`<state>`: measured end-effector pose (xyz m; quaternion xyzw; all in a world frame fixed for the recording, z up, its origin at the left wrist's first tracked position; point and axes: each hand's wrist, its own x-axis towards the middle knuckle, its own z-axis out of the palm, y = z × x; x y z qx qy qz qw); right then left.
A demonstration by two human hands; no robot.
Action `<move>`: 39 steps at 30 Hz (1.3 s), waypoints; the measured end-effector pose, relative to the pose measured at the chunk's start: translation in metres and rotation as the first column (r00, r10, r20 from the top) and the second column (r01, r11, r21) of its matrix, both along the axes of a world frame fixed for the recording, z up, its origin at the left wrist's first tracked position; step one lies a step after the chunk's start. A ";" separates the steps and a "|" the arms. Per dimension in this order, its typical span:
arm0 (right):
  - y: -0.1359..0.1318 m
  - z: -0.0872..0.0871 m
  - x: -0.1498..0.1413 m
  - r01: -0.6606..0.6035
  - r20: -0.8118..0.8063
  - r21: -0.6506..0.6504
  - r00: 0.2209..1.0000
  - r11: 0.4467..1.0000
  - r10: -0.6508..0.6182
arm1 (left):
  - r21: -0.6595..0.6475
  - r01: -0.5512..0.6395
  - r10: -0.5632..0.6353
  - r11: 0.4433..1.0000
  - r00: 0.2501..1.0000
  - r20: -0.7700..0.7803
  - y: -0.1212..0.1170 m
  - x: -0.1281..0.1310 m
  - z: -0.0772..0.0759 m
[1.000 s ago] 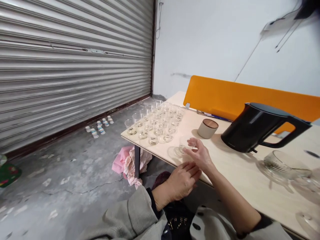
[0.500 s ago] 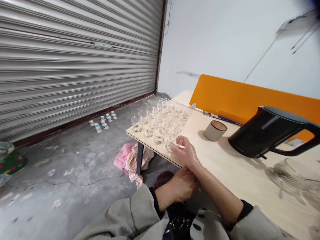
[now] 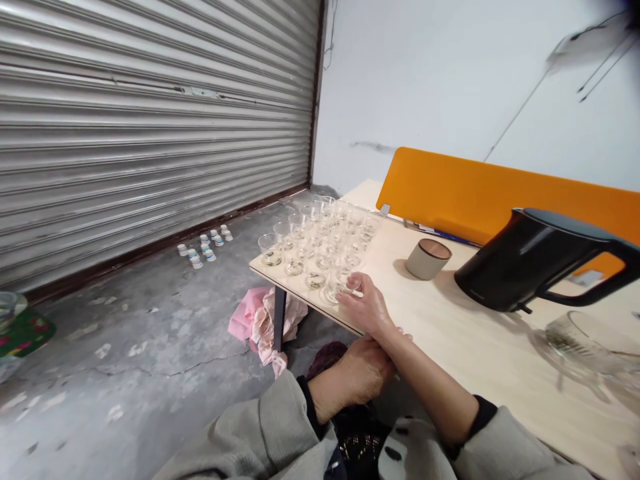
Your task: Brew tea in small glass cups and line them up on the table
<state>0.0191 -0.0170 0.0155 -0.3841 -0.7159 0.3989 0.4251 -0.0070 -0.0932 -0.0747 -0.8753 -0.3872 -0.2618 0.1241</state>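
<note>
My right hand reaches over the near edge of the table, thumb and fingers curved around the side of a small clear glass cup. This cup stands at the near right corner of several rows of similar glass cups, with dark leaf-like bits at their bottoms. My left hand is closed round my right wrist from below, its fingertips just showing on the far side.
On the pale table stand a grey canister with a wooden lid, a black electric kettle and a glass vessel. An orange divider lines the back. Pink cloth lies by the table leg; small white cups sit on the floor.
The view has shifted slightly. My right hand stays at the near-corner glass cup with its fingers a little closer together, and my left hand keeps its hold on the right wrist.
</note>
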 end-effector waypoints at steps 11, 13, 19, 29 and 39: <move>-0.002 -0.001 0.002 -0.017 0.011 -0.048 1.000 0.999 0.018 | -0.057 -0.006 0.009 0.998 0.999 0.045 -0.004 0.000 0.006; -0.003 0.001 0.010 0.002 -0.009 -0.069 1.000 0.998 -0.003 | -0.062 0.026 -0.023 0.998 0.998 0.057 -0.005 -0.004 0.010; -0.030 0.016 0.070 0.077 0.000 -0.001 0.997 0.997 -0.077 | -0.123 0.112 -0.093 0.986 0.984 0.153 -0.012 -0.011 0.022; -0.145 0.016 0.228 0.231 0.131 -0.107 0.968 0.967 -0.216 | -0.082 0.049 -0.040 0.995 0.994 0.105 -0.020 -0.004 0.039; -0.189 0.023 0.369 0.719 0.216 0.576 0.325 0.389 -0.921 | -0.106 -0.067 0.077 0.992 0.992 0.097 0.024 0.031 0.064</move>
